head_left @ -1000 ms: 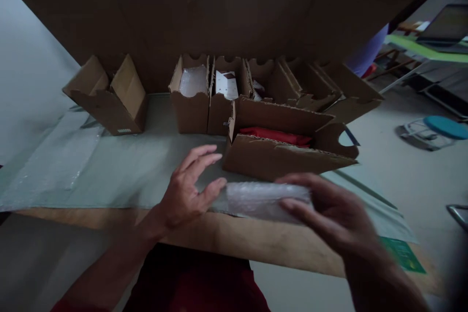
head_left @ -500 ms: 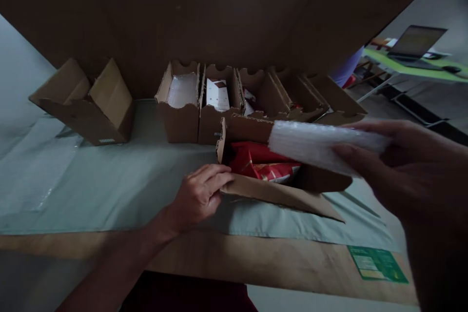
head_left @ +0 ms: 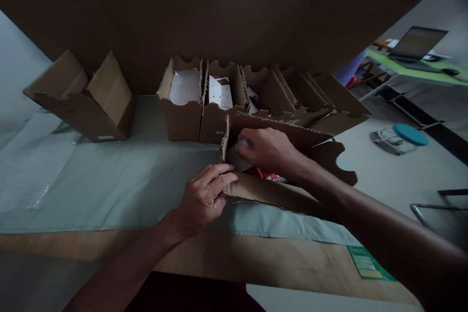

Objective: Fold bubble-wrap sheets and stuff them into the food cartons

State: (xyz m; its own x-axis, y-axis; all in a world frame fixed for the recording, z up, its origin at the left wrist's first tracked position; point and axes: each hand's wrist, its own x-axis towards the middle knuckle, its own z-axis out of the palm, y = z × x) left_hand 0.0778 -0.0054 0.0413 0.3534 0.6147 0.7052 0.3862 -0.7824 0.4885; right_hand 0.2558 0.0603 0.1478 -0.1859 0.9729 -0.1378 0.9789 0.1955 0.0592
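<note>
An open cardboard box (head_left: 270, 194) lies in front of me, close to the table's front edge. My left hand (head_left: 206, 190) grips its near left corner, fingers closed over the cardboard. Reaching down inside the box, my right hand (head_left: 266, 148) is closed on a piece of bubble wrap (head_left: 237, 158) at the left end. Most of that wrap is hidden by the fingers and the box wall. Red packaging (head_left: 268, 174) shows under my right wrist, partly covered.
Behind stands a row of cardboard bins, one with bubble wrap (head_left: 185, 85), another with a white box (head_left: 220, 92). An open carton (head_left: 78, 112) and a clear plastic sheet (head_left: 32, 165) are at left. A green card (head_left: 369, 263) lies on the front edge; a blue stool (head_left: 411, 134) stands right.
My right hand has moved left and down into the box with the bubble wrap. My left hand has stayed at the box corner.
</note>
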